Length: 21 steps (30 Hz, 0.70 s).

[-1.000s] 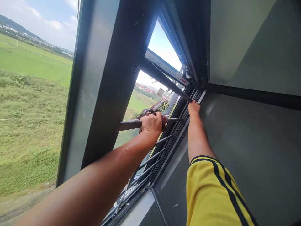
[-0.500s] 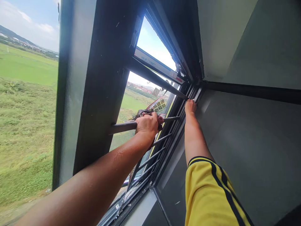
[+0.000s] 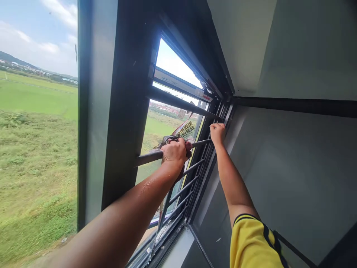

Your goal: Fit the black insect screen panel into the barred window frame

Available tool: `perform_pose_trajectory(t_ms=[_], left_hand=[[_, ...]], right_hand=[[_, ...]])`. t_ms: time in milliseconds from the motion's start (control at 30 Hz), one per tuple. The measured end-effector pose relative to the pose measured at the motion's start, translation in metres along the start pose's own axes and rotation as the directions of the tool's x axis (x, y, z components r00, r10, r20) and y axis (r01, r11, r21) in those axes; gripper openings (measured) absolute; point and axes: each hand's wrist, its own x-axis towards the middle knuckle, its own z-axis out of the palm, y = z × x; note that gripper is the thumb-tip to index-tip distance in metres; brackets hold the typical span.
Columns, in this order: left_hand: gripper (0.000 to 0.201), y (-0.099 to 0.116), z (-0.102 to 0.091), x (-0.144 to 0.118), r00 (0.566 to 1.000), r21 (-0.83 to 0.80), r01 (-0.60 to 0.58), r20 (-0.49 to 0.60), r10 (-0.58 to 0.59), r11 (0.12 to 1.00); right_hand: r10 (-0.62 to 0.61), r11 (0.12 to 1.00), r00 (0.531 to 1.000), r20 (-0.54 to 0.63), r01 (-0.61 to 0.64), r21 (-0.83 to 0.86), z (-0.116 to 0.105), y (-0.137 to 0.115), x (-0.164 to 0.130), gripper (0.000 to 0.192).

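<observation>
My left hand (image 3: 174, 152) is closed over a grey metal bar (image 3: 149, 158) that crosses the window. Bunched between its fingers and the bar is a dark reddish rag (image 3: 189, 146), and crumpled dark plastic film (image 3: 168, 139) shows just beyond the knuckles. Up by the right side of the window frame (image 3: 228, 111), my right hand (image 3: 218, 133) is raised with its fingers curled together. A tiny bit of something shows at its fingertips, too small to name. Behind the bars, a label with printed characters (image 3: 186, 129) hangs on the glass.
A thicker dark crossbar (image 3: 181, 102) spans the window above my hands. Several thinner bars (image 3: 192, 182) run below. Debris lies in the bottom track (image 3: 164, 232). A wide dark post (image 3: 125, 93) stands at left, and a grey wall (image 3: 287, 167) is at right.
My right hand has come away from the frame's edge, moving left and slightly down, fingers now curled together. My left hand stays on the bar with the rag. The view has shifted a little.
</observation>
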Motion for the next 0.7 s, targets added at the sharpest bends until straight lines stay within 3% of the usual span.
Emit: perform_pose_trajectory(t_ms=[67, 167, 267, 367, 533, 633, 700], left_hand=[[0.041, -0.001, 0.004, 0.001, 1.0, 0.019, -0.009, -0.018, 0.009, 1.0], [0.051, -0.004, 0.009, 0.001, 0.999, 0.08, -0.016, -0.049, 0.02, 0.997], [0.059, -0.006, 0.01, 0.001, 0.998, 0.141, -0.02, -0.062, 0.029, 0.99], [0.057, -0.006, 0.008, 0.0, 0.996, 0.173, -0.037, -0.069, 0.05, 0.984], [0.049, -0.006, 0.008, -0.002, 0.996, 0.154, -0.046, -0.065, 0.056, 0.987], [0.052, -0.007, 0.011, 0.0, 0.994, 0.132, -0.066, -0.08, 0.077, 0.989], [0.052, -0.008, 0.012, 0.001, 0.994, 0.122, -0.074, -0.075, 0.084, 0.99]], right_hand=[[-0.06, 0.936, 0.995, 0.073, 0.031, 0.351, 0.002, -0.022, -0.034, 0.021], [-0.128, 0.695, 0.958, 0.258, -0.099, 0.712, 0.017, -0.057, -0.075, 0.018], [-0.091, 0.504, 0.925, 0.37, -0.278, 0.818, 0.032, -0.081, -0.094, 0.019], [-0.027, 0.417, 0.915, 0.404, -0.356, 0.836, 0.035, -0.087, -0.103, 0.022], [-0.175, 0.474, 0.919, 0.352, -0.235, 0.849, 0.018, -0.076, -0.118, 0.033], [-0.15, 0.629, 0.935, 0.32, -0.159, 0.761, 0.001, -0.074, -0.116, 0.03], [-0.088, 0.736, 0.974, 0.209, -0.078, 0.672, -0.014, -0.079, -0.103, 0.025]])
